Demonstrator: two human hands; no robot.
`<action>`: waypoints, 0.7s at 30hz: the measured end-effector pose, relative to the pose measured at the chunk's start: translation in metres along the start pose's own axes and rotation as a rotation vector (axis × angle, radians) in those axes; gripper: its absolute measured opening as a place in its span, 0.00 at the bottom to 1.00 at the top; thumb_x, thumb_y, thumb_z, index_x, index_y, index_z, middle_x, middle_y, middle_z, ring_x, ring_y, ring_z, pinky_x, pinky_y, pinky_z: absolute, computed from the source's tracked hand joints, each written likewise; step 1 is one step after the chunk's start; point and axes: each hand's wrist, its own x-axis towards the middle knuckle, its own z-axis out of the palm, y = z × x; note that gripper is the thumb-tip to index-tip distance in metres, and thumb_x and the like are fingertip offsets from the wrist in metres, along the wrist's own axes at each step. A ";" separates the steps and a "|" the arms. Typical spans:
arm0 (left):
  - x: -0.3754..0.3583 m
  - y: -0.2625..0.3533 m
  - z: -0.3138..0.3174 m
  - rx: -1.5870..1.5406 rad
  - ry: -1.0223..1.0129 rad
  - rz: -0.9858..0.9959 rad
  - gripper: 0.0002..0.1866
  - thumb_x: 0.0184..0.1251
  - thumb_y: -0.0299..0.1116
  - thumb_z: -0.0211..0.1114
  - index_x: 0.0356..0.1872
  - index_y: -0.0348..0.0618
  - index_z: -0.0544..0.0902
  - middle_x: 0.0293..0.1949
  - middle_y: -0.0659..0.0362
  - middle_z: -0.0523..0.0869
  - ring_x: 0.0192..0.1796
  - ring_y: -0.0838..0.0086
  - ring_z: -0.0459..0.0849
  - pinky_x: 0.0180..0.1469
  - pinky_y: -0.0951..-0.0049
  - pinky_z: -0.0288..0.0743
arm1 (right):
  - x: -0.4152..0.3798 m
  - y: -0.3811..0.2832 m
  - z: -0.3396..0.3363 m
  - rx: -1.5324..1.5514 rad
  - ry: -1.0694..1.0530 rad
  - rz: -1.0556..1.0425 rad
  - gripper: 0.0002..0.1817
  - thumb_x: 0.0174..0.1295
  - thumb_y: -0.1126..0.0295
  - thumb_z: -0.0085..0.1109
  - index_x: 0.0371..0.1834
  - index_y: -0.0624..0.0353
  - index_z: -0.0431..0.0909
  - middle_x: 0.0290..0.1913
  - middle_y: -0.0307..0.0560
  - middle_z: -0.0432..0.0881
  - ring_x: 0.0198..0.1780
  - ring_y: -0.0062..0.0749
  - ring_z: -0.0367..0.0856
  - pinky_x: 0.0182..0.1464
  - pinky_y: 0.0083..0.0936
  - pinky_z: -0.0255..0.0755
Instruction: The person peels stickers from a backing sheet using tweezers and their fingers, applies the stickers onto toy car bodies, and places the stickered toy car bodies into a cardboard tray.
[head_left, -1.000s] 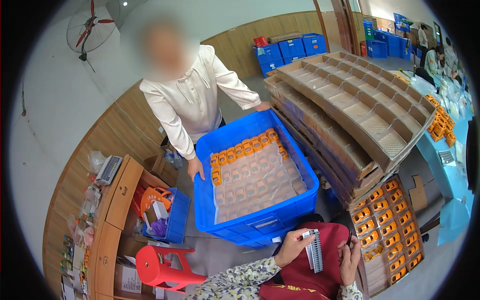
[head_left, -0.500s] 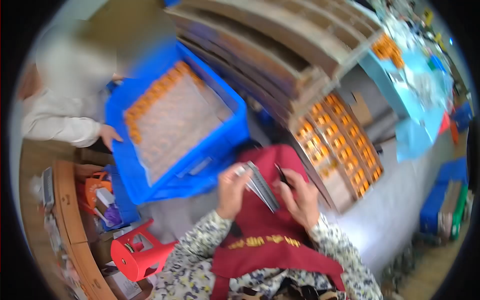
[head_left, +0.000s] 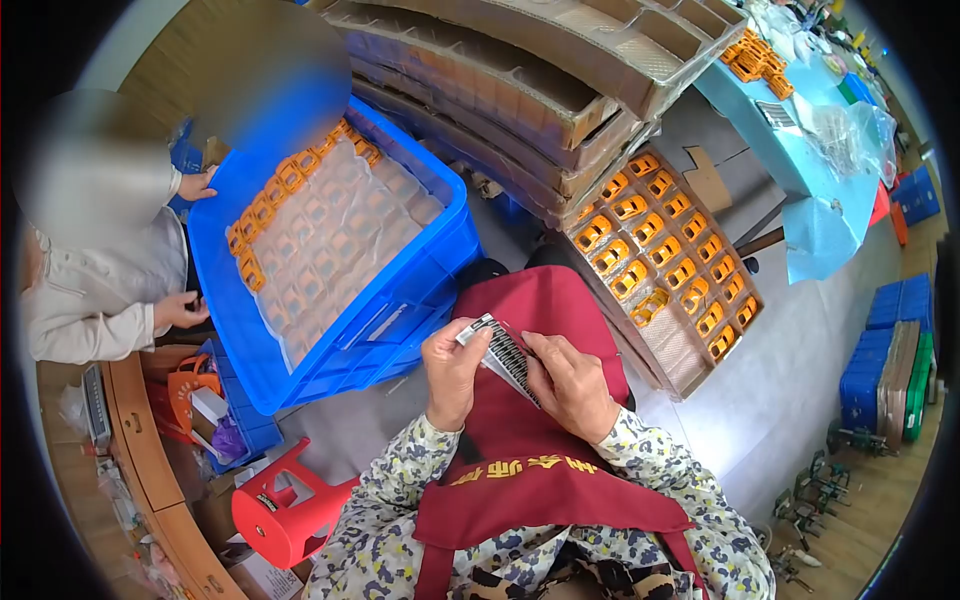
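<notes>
A narrow sheet (head_left: 508, 360) with rows of small black marks, which looks like a sticker sheet, lies slanted over the dark red apron (head_left: 520, 445). My left hand (head_left: 452, 372) is closed on its upper left end, thumb on top. My right hand (head_left: 575, 385) is closed at the sheet's right edge, its fingers bent over the lower part. A slim dark pointed tool, like tweezers, showed in that hand earlier; now the fingers mostly hide it. Right of my lap, a compartmented tray (head_left: 672, 340) holds several orange toy car bodies (head_left: 682, 273).
A blue crate (head_left: 400, 335) with orange car bodies under a translucent sheet stands at left, a person's hand (head_left: 182, 312) beside it. Stacked trays (head_left: 500, 85) rise ahead. A red stool (head_left: 285, 515) is at lower left; a light blue table (head_left: 770, 150) is at upper right.
My right hand has moved left and down onto the sheet; the dark tool in it no longer shows clearly. My left hand still holds the sheet. The view has steadied and shifted slightly.
</notes>
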 end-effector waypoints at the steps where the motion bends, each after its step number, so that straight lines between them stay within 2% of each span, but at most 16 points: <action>1: 0.000 0.000 0.001 0.007 -0.001 0.000 0.03 0.64 0.22 0.63 0.36 0.34 0.83 0.28 0.67 0.81 0.29 0.89 0.73 0.31 0.86 0.66 | 0.000 0.000 0.000 -0.002 -0.005 -0.006 0.20 0.52 0.84 0.59 0.51 0.68 0.72 0.34 0.53 0.78 0.30 0.44 0.81 0.27 0.33 0.76; 21: -0.003 0.000 0.002 0.008 -0.006 -0.011 0.02 0.63 0.21 0.63 0.34 0.33 0.83 0.28 0.66 0.82 0.30 0.89 0.75 0.32 0.85 0.68 | 0.000 0.002 0.000 0.002 -0.015 -0.019 0.20 0.52 0.84 0.59 0.50 0.69 0.73 0.35 0.52 0.78 0.30 0.43 0.81 0.27 0.32 0.77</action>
